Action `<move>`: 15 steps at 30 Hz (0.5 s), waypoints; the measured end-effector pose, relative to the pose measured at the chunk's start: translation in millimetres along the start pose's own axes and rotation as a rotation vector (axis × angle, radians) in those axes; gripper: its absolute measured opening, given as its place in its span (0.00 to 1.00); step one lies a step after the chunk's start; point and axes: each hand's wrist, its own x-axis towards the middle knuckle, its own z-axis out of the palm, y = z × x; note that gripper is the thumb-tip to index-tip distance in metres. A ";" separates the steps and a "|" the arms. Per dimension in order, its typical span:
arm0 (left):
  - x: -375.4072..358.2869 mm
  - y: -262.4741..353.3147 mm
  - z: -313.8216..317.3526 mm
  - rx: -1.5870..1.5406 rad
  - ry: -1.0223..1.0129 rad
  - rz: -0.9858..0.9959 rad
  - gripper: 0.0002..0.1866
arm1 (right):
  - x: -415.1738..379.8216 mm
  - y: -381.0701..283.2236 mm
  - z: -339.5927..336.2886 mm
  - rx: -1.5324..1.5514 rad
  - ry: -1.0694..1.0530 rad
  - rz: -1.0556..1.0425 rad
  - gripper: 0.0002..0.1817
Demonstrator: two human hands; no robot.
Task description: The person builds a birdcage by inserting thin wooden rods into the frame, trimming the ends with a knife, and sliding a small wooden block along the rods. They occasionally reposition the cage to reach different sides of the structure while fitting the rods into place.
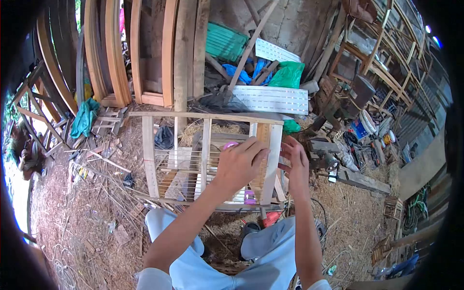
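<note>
A wooden frame (207, 145) with thin slats stands in front of my knees. My left hand (240, 162) is over its right part, fingers bent and drawn together near an upright board; what they hold, if anything, is too small to name. Just behind that hand shows a small pink item (230, 144). At the frame's right edge is a pale upright board (272, 162), and my right hand (296, 159) is beside it with fingers curved and apart. A purple piece (250, 196) sits low inside the frame.
Curved wooden pieces (113, 53) lean at the back left. White perforated panels (270, 99) and a green plastic bag (288, 75) lie behind the frame. A red tool (271, 219) rests near my feet. Tools and buckets (367, 122) clutter the right side.
</note>
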 end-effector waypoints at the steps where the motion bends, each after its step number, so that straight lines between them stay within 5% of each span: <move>1: -0.7 1.9 -0.6 -0.019 -0.049 -0.025 0.04 | -10.9 -6.6 11.5 -0.036 -0.030 -0.090 0.21; 3: -1.6 0.6 -0.5 -0.040 -0.071 -0.030 0.04 | -8.7 4.4 9.9 -0.330 -0.087 -0.418 0.25; 6: -1.0 0.4 -4.1 -0.050 -0.112 -0.017 0.04 | -9.9 1.7 15.9 -0.218 -0.128 -0.316 0.25; 11: -0.6 -7.0 1.9 0.016 -0.114 0.003 0.06 | 2.5 7.4 26.3 -0.295 -0.022 -0.444 0.23; 13: 0.5 -14.8 7.6 0.118 -0.017 0.206 0.09 | -0.1 -2.5 31.9 -0.251 -0.014 -0.381 0.23; 15: 2.5 -11.6 7.2 0.178 -0.013 0.209 0.11 | 5.5 -1.3 33.1 -0.209 -0.006 -0.316 0.23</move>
